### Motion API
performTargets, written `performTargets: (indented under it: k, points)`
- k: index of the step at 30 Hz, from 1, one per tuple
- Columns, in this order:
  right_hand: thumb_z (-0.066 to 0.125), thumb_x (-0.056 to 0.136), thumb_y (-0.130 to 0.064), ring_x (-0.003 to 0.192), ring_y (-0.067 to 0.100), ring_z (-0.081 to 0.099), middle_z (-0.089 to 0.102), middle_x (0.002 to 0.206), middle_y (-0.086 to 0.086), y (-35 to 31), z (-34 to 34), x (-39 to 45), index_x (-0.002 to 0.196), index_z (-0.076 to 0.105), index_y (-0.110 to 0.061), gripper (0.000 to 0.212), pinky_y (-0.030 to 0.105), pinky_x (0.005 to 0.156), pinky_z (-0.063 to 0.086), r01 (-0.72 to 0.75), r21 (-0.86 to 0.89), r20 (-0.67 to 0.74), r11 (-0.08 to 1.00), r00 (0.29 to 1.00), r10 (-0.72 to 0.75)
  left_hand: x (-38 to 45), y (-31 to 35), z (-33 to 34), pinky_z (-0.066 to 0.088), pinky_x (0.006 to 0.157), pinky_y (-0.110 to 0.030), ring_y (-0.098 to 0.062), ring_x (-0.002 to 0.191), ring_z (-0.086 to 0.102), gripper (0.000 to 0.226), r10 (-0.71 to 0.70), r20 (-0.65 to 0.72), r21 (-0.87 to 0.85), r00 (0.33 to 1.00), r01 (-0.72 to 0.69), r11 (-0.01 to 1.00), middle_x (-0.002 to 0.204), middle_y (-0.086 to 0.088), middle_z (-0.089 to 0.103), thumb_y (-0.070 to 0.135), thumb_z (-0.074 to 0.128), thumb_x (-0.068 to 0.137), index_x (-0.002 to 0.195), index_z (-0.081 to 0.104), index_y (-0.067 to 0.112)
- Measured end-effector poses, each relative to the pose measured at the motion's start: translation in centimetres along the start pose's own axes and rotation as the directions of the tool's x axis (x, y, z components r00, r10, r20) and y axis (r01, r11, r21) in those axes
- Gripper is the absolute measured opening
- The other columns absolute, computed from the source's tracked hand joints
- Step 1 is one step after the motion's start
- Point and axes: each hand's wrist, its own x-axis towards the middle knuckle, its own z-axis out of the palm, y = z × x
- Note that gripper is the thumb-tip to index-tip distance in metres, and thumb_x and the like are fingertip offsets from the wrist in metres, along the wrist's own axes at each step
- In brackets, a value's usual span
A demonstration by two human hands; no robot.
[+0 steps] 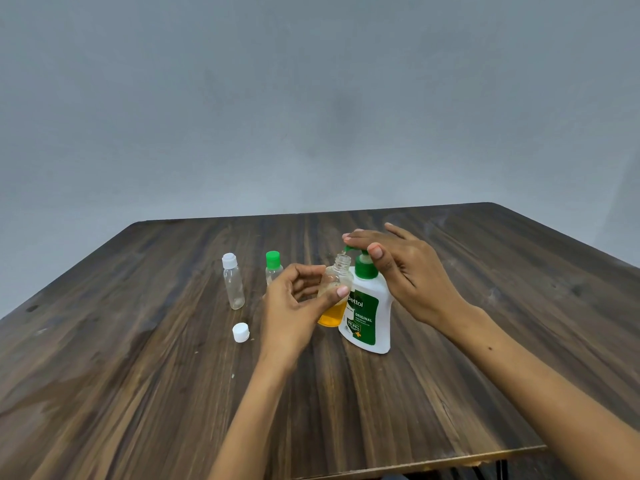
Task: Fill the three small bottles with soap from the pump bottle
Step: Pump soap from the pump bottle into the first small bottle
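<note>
plain grey wall (311, 98), wooden table (138, 375)

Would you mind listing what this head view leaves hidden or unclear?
- Green-capped bottle: lower body hidden behind the left hand; its fill cannot be told.
- Pump head: mostly covered by the right hand; how far it is pressed is unclear.
- Held bottle: the thumb crosses it, and soap at the nozzle is too small to confirm.
- Pump bottle: opaque, so remaining soap is unknown.
- Table: near edge cut off by the frame.

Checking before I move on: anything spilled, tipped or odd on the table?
No spill visible. The loose white cap lies on the table, apart from its open bottle, which the left hand holds tilted under the pump spout.
</note>
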Motion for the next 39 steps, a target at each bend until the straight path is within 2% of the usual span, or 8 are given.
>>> performTargets:
  k: [4, 11, 16, 21, 27, 35, 39]
  points:
    - [0.016, 0.099, -0.06, 0.12, 0.008, 0.058, 0.068, 0.121, -0.006, 0.19, 0.39, -0.34, 0.116, 0.069, -0.017, 0.07, 0.046, 0.109, 0.037, -0.022, 0.013, -0.01, 1.0, 1.0, 0.022, -0.02, -0.01, -0.03, 0.054, 0.073, -0.014, -0.005, 0.09, 0.07, 0.035, 0.003, -0.008, 0.004, 1.0, -0.003, 1.0, 0.096, 0.005, 0.074, 0.021, 0.084, 0.064, 0.095, 0.067, 0.019]
    - [0.014, 0.098, -0.061, 0.123, 0.007, 0.055, 0.065, 0.126, -0.006, 0.0, 0.19, -0.07, 0.12, 0.067, -0.018, 0.072, 0.043, 0.11, 0.036, -0.023, -0.007, 0.003, 1.0, 1.0, 0.023, 0.01, 0.06, -0.07, 0.053, 0.072, -0.013, -0.004, 0.089, 0.07, 0.032, 0.004, -0.004, -0.002, 1.0, -0.004, 1.0, 0.095, 0.006, 0.073, 0.013, 0.084, 0.067, 0.094, 0.067, 0.019]
    - [0.016, 0.099, -0.061, 0.119, 0.005, 0.058, 0.068, 0.12, -0.009, -0.1, 0.3, -0.23, 0.115, 0.07, -0.018, 0.07, 0.044, 0.108, 0.038, -0.034, 0.016, -0.014, 0.999, 0.999, 0.034, -0.03, 0.14, 0.05, 0.054, 0.073, -0.016, -0.006, 0.09, 0.071, 0.04, 0.003, -0.005, -0.032, 1.0, -0.003, 0.999, 0.094, 0.005, 0.073, 0.027, 0.083, 0.057, 0.093, 0.067, 0.02]
    - [0.015, 0.099, -0.061, 0.121, 0.004, 0.056, 0.066, 0.123, -0.009, -0.1, 0.1, 0.01, 0.117, 0.069, -0.019, 0.071, 0.043, 0.11, 0.036, -0.028, 0.014, -0.008, 1.0, 1.0, 0.028, -0.09, 0.26, 0.0, 0.053, 0.073, -0.015, -0.005, 0.09, 0.07, 0.042, 0.01, 0.001, -0.014, 1.0, -0.01, 1.0, 0.095, 0.004, 0.073, 0.028, 0.082, 0.057, 0.095, 0.067, 0.018]
    - [0.016, 0.099, -0.061, 0.117, 0.007, 0.059, 0.069, 0.118, -0.007, -0.21, 0.24, -0.01, 0.113, 0.071, -0.018, 0.071, 0.045, 0.107, 0.039, -0.03, 0.025, -0.025, 0.999, 0.999, 0.03, 0.06, 0.13, -0.02, 0.055, 0.075, -0.016, -0.008, 0.092, 0.071, 0.037, 0.007, -0.012, 0.013, 1.0, -0.007, 1.0, 0.096, 0.003, 0.074, 0.017, 0.085, 0.065, 0.097, 0.067, 0.018]
    - [0.015, 0.098, -0.063, 0.122, 0.003, 0.055, 0.066, 0.124, -0.009, -0.16, -0.05, 0.15, 0.119, 0.068, -0.02, 0.072, 0.044, 0.109, 0.036, -0.035, -0.002, 0.018, 0.999, 0.999, 0.035, 0.08, 0.31, -0.13, 0.054, 0.086, -0.026, -0.009, 0.1, 0.068, 0.044, 0.026, -0.042, 0.052, 0.999, -0.024, 0.998, 0.099, 0.005, 0.073, 0.032, 0.084, 0.057, 0.096, 0.066, 0.023]
    - [0.016, 0.098, -0.063, 0.122, 0.004, 0.055, 0.066, 0.123, -0.01, -0.19, 0.1, -0.11, 0.118, 0.068, -0.02, 0.07, 0.043, 0.109, 0.037, -0.045, 0.021, 0.006, 0.999, 0.999, 0.045, 0.05, 0.23, 0.01, 0.054, 0.085, -0.023, -0.009, 0.099, 0.068, 0.048, 0.025, -0.037, 0.054, 0.999, -0.023, 0.998, 0.101, 0.003, 0.073, 0.036, 0.083, 0.054, 0.098, 0.066, 0.023]
